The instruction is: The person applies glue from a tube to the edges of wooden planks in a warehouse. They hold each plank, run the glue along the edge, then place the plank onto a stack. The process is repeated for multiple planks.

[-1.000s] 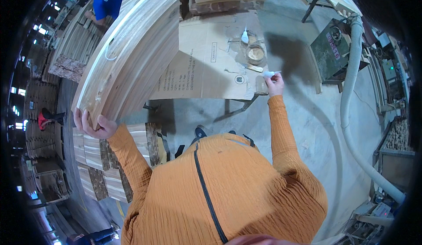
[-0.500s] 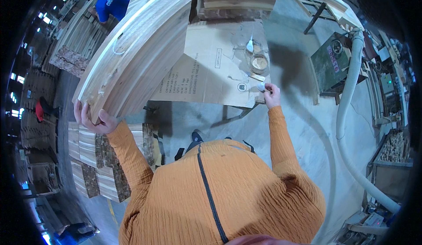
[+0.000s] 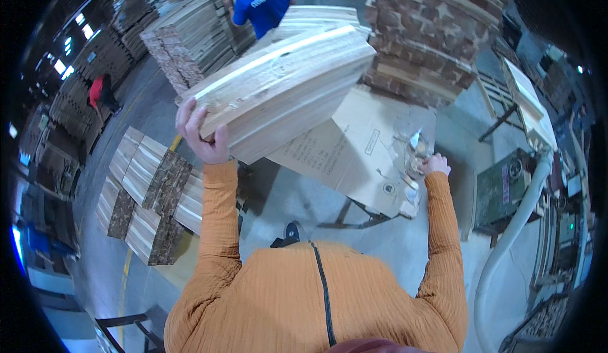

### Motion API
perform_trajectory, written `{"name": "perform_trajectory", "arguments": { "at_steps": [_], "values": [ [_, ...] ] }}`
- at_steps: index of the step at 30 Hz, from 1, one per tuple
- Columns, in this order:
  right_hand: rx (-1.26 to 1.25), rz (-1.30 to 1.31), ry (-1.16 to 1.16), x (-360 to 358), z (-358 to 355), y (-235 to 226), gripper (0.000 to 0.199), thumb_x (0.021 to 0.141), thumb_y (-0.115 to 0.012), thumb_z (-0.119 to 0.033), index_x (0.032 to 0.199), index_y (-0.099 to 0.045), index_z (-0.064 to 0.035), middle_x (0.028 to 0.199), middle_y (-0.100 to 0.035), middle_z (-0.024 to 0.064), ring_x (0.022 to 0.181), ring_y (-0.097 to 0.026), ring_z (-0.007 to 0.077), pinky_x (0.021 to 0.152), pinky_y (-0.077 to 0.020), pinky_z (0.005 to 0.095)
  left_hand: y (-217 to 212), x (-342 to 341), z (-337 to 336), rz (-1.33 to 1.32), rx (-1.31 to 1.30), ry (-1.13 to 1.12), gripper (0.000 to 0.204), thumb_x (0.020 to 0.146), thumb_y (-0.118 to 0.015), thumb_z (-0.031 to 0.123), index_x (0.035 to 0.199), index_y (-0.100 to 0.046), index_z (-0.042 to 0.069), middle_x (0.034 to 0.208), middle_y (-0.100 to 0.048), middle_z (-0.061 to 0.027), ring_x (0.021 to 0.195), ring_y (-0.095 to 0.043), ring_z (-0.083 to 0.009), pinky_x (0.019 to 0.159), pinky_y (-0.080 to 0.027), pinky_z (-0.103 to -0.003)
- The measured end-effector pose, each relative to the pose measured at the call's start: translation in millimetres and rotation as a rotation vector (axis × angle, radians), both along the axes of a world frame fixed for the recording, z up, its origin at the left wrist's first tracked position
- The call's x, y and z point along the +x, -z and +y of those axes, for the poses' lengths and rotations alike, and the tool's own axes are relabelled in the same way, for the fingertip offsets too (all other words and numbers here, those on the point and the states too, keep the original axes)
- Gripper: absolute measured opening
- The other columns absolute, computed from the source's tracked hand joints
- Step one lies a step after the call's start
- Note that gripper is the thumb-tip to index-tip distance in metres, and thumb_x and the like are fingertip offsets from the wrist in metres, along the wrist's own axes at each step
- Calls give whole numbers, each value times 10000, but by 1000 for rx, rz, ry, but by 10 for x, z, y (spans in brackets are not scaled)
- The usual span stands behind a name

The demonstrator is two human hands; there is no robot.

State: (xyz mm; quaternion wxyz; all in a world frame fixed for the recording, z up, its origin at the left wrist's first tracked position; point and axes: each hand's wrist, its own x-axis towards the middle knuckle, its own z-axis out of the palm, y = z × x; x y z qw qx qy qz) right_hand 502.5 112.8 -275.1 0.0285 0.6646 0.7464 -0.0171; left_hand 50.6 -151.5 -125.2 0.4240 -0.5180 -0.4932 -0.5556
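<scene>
My left hand [image 3: 206,134] grips the near left end of a thick, pale wooden board [image 3: 291,93], thumb on its side and fingers over its top. The board slants away to the upper right over a cardboard sheet [image 3: 354,141]. At the sheet's right edge my right hand [image 3: 436,164] is closed, fingertips down by a small round tub [image 3: 415,165], which it partly covers. What those fingers hold, if anything, is too small to make out. Beyond the tub lies a small bottle with a white tip [image 3: 415,140]. A small whitish piece [image 3: 410,196] lies nearer me on the cardboard.
Stacked wood [image 3: 424,42] rises behind the cardboard. More wooden blocks [image 3: 152,194] lie low at left. A person in a blue shirt [image 3: 263,3] stands beyond the board; another in red [image 3: 101,93] bends far left. At right are a green machine [image 3: 503,191] and a pale hose [image 3: 506,270].
The view has swung left and up. My right hand has gone from the small white piece near the cardboard's front edge to the tub. My left hand still grips the board's end.
</scene>
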Motion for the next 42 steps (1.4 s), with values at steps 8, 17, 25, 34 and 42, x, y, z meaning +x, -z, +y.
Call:
{"name": "perform_trajectory", "arguments": {
  "at_steps": [8,17,25,34,42],
  "values": [
    [-164,-282,-19,-151,50,-33,344,836,-563,-230,1158,-609,-116,1220,-584,56,1139,-542,242,913,-393,460,32,-47,20,-4,23,-9,394,793,-636,351,1039,-542,58,1213,-528,-181,1157,-454,-362,992,-341,-478],
    [-182,-276,-26,-200,164,112,311,801,-596,-203,1086,-648,-92,1154,-640,88,1096,-588,257,918,-398,440,17,-58,23,25,59,4,400,793,-633,371,1043,-558,68,1203,-542,-173,1148,-459,-366,990,-341,-483],
    [-86,72,-107,-102,323,-44,241,750,-643,-236,920,-693,-73,950,-677,146,918,-645,245,814,-460,392,0,-72,-27,40,36,-29,400,830,-602,361,1064,-553,41,1229,-525,-189,1155,-472,-354,999,-348,-470],
    [64,1040,-806,-1432,107,-1923,182,821,-653,-164,875,-662,10,758,-637,36,691,-561,108,648,-454,258,19,-77,-19,7,55,-14,399,804,-626,367,1043,-563,54,1220,-534,-177,1153,-469,-355,989,-353,-467],
    [119,1081,-1147,-2776,-682,-2394,109,809,-661,-117,875,-678,-31,767,-617,61,686,-567,151,649,-469,273,21,-78,-19,16,60,-30,410,760,-671,368,1031,-576,75,1202,-554,-159,1135,-474,-365,972,-356,-461]
  ]
}}
